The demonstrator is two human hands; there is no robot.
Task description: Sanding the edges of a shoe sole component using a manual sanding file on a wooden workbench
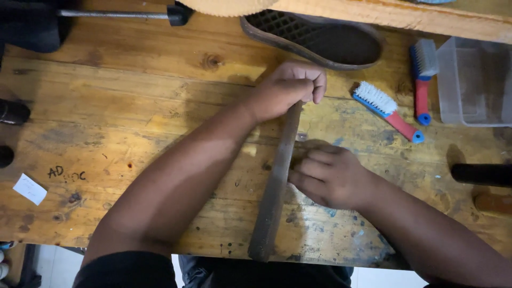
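Strip: long, flat, dark grey-brown strip [274, 186], laid lengthwise on the wooden workbench [133, 106], far end under the left fingers, near end just past the bench edge toward the body.
Left hand: left hand [285, 90] curled into a fist over the far end of the strip, fingers [314, 82] wrapped tight, thumb hidden.
Right hand: right hand [330, 176] resting flat beside the strip's middle, fingers [309, 165] close together and touching its right edge; pressing or only steadying, cannot tell.
Risk, slipping: near end overhangs the bench unsupported; likely to tip or slide off if the left fist lets go.
Risk, pinching: right fingertips sit against the edge; a sudden twist of the strip could nip or scrape them.
Risk, knocking: dark shoe sole [320, 40] lies just beyond the left knuckles; a push forward could shove it.
Count, strips: one.
Count, soles: one dark sole, tread up, past the left fingers.
Count, brushes: two, red and blue handles; white-bristled brush [386, 109] right of the left fingers, grey-bristled brush [424, 74] farther right.
Count, containers: one clear plastic tub [472, 80], beyond the brushes.
Count, paper scraps: one white scrap [29, 188], well apart to the left.
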